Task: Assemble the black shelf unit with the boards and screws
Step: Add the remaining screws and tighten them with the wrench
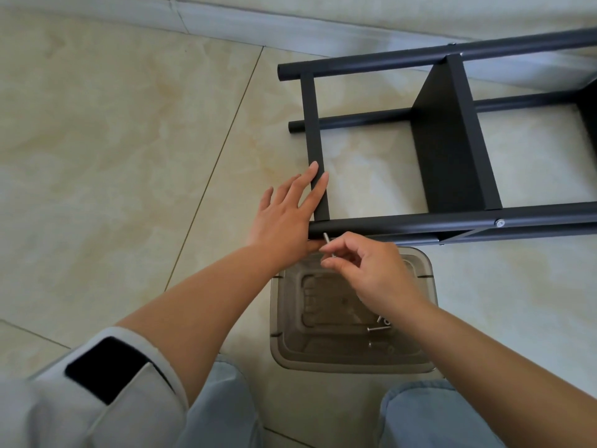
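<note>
While your left hand (pixel 287 215) lies flat with straight fingers on the end board (pixel 315 137) just left of centre frame, your right hand (pixel 365 270) pinches a screw (pixel 327 242) directly below it. The screw's long axis tilts up and slightly left, tip at the near black tube (pixel 420 223), so the right hand is the nearer one to drive it; whether the tip has entered a hole I cannot tell. The shelf unit (pixel 449 140) lies on its side across the upper right. Below your hands, the clear tub (pixel 284 347) holds a few loose screws (pixel 379 326) in its lower-right corner.
</note>
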